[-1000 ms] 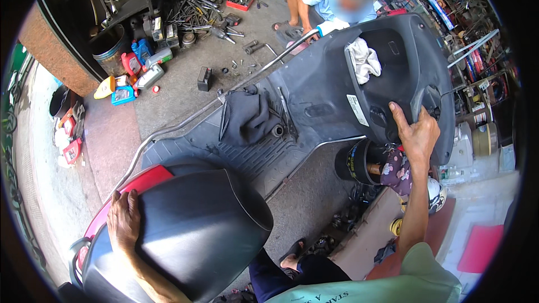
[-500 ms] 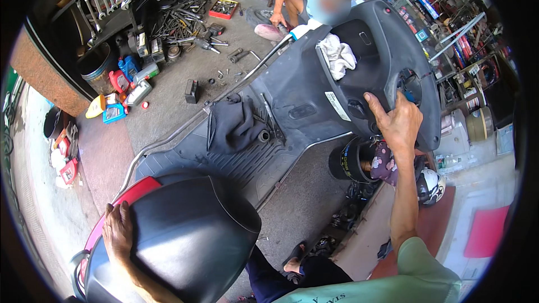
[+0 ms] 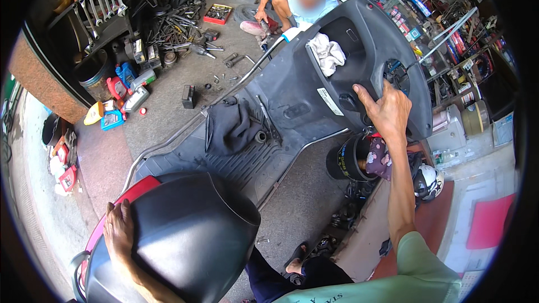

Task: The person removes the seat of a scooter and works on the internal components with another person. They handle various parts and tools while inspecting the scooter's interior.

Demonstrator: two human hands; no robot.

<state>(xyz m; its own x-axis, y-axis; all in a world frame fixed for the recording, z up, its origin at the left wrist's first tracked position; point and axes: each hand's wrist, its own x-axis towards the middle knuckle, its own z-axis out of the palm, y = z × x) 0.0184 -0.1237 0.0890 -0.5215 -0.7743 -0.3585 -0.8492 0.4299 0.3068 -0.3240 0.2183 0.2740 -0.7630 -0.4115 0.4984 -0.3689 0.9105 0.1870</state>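
A scooter with a black seat (image 3: 185, 230) and a dark grey floorboard (image 3: 241, 171) is in front of me. My left hand (image 3: 119, 227) lies flat on the seat's left side, fingers stretched out. My right hand (image 3: 390, 111) is on the grey front panel (image 3: 281, 92), beside the steering opening, its thumb spread to the left. Some of its fingers are bent out of sight against the panel. A white rag (image 3: 327, 54) sits in the panel's storage pocket. On the floorboard are a dark cloth (image 3: 230, 126), a long metal tool (image 3: 268, 116) and a round socket-like part (image 3: 260, 136).
A co-worker (image 3: 286, 5) crouches beyond the scooter's front. Loose tools (image 3: 177, 28), a red tray of parts (image 3: 218, 13), a black battery-like box (image 3: 188, 96) and several oil bottles (image 3: 112, 113) stand on the floor. A black bucket (image 3: 347, 160) is at the right.
The view has shifted slightly. The front panel and my right hand on it appear a little further left. The co-worker's body has shifted left too. My left hand stays on the seat.
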